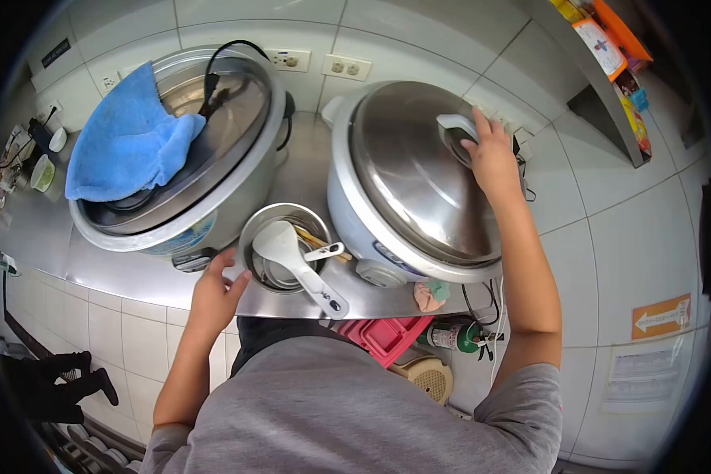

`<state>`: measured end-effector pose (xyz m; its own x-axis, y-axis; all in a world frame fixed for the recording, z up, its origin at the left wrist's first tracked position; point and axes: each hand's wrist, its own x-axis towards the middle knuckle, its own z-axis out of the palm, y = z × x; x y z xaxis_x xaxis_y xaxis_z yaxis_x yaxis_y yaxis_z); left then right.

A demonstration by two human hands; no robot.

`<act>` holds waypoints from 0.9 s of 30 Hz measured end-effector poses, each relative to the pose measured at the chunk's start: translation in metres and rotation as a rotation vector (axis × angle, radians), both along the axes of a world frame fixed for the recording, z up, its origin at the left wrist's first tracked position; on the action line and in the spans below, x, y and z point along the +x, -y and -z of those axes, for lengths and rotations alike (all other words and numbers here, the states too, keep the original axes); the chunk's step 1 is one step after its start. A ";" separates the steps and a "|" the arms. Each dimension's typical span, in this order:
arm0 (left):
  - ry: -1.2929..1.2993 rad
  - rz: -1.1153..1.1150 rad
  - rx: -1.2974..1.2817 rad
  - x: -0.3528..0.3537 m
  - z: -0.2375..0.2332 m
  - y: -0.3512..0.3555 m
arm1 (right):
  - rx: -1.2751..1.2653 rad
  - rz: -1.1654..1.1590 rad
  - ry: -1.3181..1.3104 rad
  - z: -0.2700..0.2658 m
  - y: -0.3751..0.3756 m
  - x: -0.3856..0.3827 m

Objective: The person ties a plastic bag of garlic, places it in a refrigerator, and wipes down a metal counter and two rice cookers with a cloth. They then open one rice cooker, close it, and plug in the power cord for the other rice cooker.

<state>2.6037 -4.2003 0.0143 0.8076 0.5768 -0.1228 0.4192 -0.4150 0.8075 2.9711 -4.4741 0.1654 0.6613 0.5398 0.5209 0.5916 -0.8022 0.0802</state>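
Note:
My right hand (494,158) is on the handle (456,130) of a domed steel lid (407,174), its fingers closed about the far end. The lid sits on a large pale rice cooker (347,213). My left hand (216,294) hovers, fingers apart, at the counter's front edge beside a steel pot (249,229). Two white rice paddles (280,241) and some wooden utensils (312,235) rest in that pot. A second large rice cooker (241,213) stands to the left, its lid (241,126) tilted and a blue cloth (134,146) draped over it.
Everything stands on a steel counter (110,265) against a tiled wall with outlets (346,67). A black power cord (211,83) lies over the left cooker. Below are a red plastic container (379,336) and a green cylinder (464,337). A person's legs (71,379) show at lower left.

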 end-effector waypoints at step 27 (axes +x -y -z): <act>-0.040 -0.296 -0.286 -0.013 0.062 0.039 | 0.392 0.682 -0.202 0.345 0.280 -0.004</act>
<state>2.5908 -4.2388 -0.0477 0.6034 0.7216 -0.3394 0.5200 -0.0334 0.8535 2.9668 -4.7542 -0.1800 0.8802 -0.2130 0.4242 -0.0645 -0.9390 -0.3378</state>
